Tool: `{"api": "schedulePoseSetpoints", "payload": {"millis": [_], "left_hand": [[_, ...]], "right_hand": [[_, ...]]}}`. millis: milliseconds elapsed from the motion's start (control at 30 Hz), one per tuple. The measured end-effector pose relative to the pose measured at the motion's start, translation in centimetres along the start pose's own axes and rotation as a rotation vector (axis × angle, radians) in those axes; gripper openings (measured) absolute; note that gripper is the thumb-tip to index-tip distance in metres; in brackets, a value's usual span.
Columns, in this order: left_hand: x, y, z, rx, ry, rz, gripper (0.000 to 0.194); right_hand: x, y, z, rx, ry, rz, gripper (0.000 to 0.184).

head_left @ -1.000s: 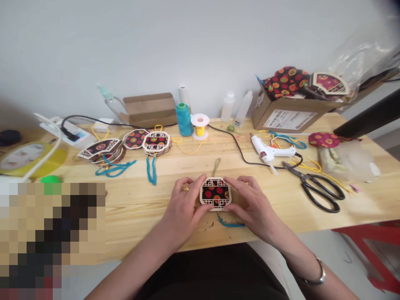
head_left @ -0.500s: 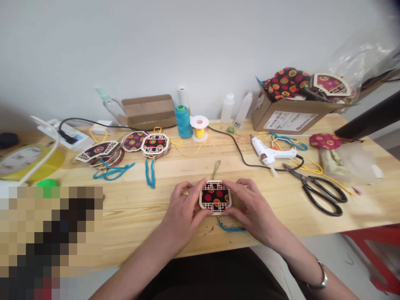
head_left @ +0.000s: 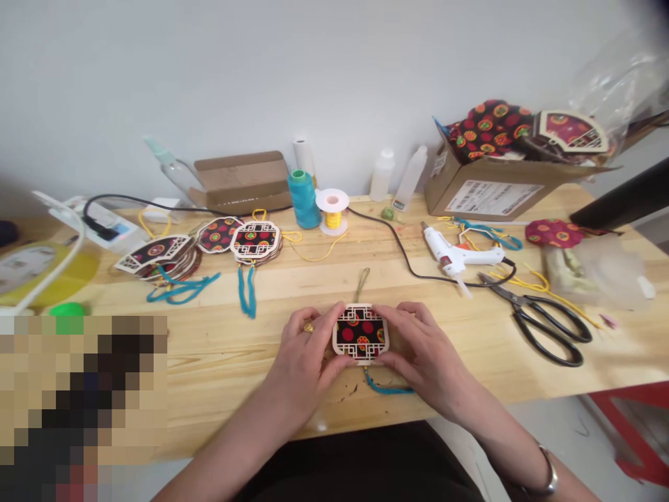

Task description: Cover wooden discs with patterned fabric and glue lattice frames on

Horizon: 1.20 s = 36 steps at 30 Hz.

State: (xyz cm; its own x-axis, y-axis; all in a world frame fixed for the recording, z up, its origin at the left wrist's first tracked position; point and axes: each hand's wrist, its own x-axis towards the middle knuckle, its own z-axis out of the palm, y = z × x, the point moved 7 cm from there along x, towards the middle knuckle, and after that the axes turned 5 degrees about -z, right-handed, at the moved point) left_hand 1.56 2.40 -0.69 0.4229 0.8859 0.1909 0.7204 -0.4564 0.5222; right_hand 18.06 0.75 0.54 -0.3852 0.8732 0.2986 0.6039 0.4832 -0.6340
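Note:
Between my two hands is a small fabric pendant (head_left: pixel 360 333), dark with red and green round motifs and framed by pale wooden lattice. My left hand (head_left: pixel 312 348) grips its left edge, thumb at the lower corner and fingers at the upper one. My right hand (head_left: pixel 421 348) clasps the right edge in the same way. An olive cord loop (head_left: pixel 362 282) sticks out from the pendant's top. From its bottom a blue tassel (head_left: pixel 389 389) trails to the right, partly under my right hand. The pendant's underside is hidden.
Scissors (head_left: pixel 543 317) and a white glue gun (head_left: pixel 460 254) lie to the right. Finished pendants (head_left: pixel 256 240) with blue tassels sit at the left. Behind stand a blue thread cone (head_left: pixel 304 202), a yellow cord spool (head_left: pixel 333 219) and a cardboard box (head_left: pixel 486 188).
Both hands keep the same hold on the pendant, which has hardly moved. The camera view has shifted slightly, so the things around it appear a little spread outward.

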Motion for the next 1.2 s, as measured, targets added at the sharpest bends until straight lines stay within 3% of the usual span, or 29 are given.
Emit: {"api": "schedulePoseSetpoints", "payload": {"millis": [300, 1200], "left_hand": [[-0.01, -0.07, 0.03, -0.012, -0.006, -0.007, 0.066], [-0.19, -0.32, 0.35, -0.043, -0.023, -0.037, 0.069]], "right_hand": [[-0.07, 0.37, 0.24, 0.017, -0.023, 0.051, 0.06], [-0.17, 0.52, 0.3, 0.032, 0.006, 0.032, 0.059]]}}
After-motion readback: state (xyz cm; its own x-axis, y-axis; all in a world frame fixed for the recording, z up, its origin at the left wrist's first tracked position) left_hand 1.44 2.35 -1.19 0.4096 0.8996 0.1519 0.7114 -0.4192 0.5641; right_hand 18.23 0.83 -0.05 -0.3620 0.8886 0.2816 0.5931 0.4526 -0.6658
